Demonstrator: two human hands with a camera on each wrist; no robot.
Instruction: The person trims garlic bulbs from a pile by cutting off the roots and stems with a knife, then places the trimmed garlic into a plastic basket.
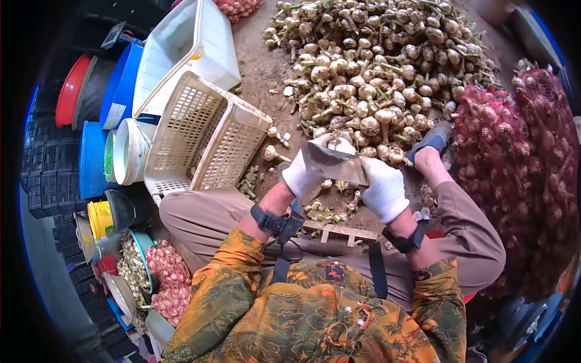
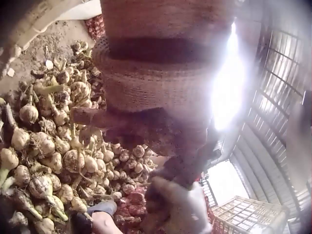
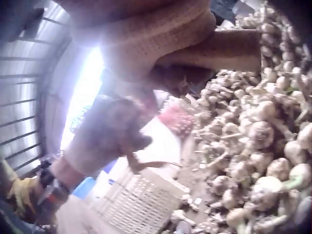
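Note:
In the head view my white-gloved right hand [image 1: 385, 190] grips a knife with a wooden handle [image 3: 229, 51]. Its wide grey blade [image 1: 334, 164] spans the gap towards my left hand [image 1: 300, 178], also gloved, and overlaps that hand's fingers. The left fingers are curled round a garlic bulb, largely hidden by the glove and blade; a stem-like stub [image 2: 85, 117] sticks out in the left wrist view. Both hands are held over the near edge of a large heap of garlic [image 1: 369, 78] with stems on. Below them are cut stem pieces [image 1: 327, 212] on the ground.
A cream perforated crate [image 1: 227, 148] lies at my left, with a white tub [image 1: 218, 48] behind it. Buckets [image 1: 124, 151] line the far left. Red mesh sacks of garlic [image 1: 493, 139] stand at the right. A low wooden frame [image 1: 339, 231] is between my legs.

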